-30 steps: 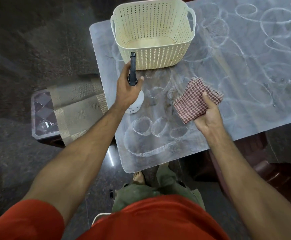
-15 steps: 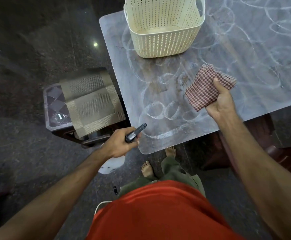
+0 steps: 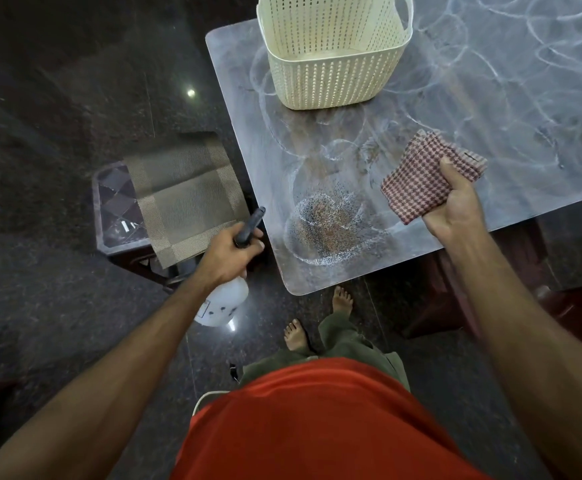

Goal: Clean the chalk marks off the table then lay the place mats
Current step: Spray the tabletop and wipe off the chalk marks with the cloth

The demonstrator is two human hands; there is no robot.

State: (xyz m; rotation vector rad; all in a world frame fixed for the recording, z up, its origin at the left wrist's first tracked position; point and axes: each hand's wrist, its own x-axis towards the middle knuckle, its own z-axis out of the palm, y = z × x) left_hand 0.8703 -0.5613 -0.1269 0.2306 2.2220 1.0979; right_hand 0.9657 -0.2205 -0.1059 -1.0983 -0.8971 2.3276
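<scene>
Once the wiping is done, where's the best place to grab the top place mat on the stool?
Probably the place mat's near corner, which overhangs the stool on the side towards the left hand. Come from below-front and pinch it between thumb and fingers: it lies flat and thin, so only an overhanging edge offers purchase. Free the spray bottle first.

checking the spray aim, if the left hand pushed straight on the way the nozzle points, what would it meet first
Probably the near-left edge of the table, then the wet sprayed patch on it. The left hand grips the spray bottle beside that corner; depth is hard to judge.

Cream perforated basket (image 3: 331, 60), dark stone floor (image 3: 57, 98)
</scene>
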